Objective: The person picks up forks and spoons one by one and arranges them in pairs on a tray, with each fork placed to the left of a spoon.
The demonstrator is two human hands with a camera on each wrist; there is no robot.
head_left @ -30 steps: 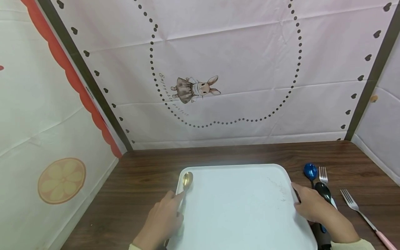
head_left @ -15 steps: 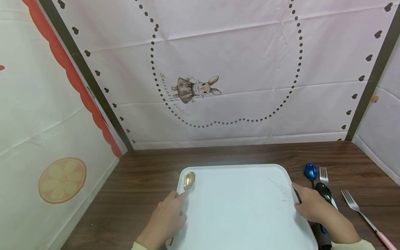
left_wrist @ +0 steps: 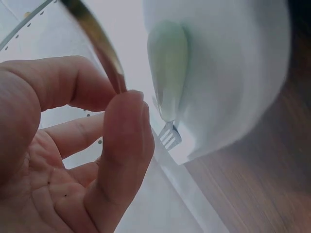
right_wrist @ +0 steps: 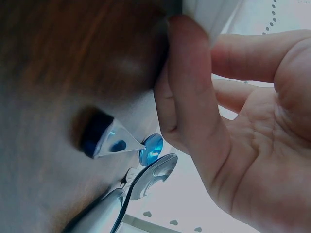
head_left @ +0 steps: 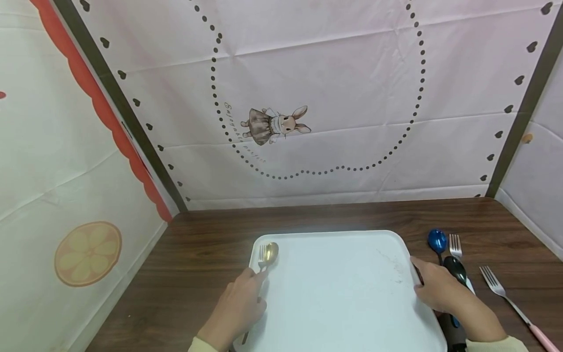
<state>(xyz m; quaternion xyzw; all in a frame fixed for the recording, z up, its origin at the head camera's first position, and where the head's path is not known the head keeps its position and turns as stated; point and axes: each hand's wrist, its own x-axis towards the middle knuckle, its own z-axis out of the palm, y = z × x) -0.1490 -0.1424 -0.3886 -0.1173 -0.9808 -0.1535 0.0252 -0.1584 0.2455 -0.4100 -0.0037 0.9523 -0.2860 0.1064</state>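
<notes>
My left hand (head_left: 235,305) pinches the handle of a gold spoon (head_left: 271,253) between thumb and finger, above the left side of a white tray (head_left: 338,293). In the left wrist view the gold handle (left_wrist: 99,41) rises from the fingertips. A fork (head_left: 262,253) lies along the tray's left edge, partly behind the hand; its pale green handle (left_wrist: 167,68) shows in the left wrist view. At the opposite side, my right hand (head_left: 440,288) grips the tray's right rim, with the white edge (right_wrist: 206,14) between thumb and fingers in the right wrist view.
Right of the tray lie a blue spoon (head_left: 437,241), a fork (head_left: 455,246) and a dark spoon (head_left: 455,270), close together. A pink-handled fork (head_left: 506,299) lies farther right. Printed cloth walls (head_left: 334,122) enclose the wooden table (head_left: 206,244) at the back and sides.
My left hand has shifted slightly right with the gold spoon, whose bowl now sits right of the fork's tines and leaves them in view. The right hand and tray have stayed still.
</notes>
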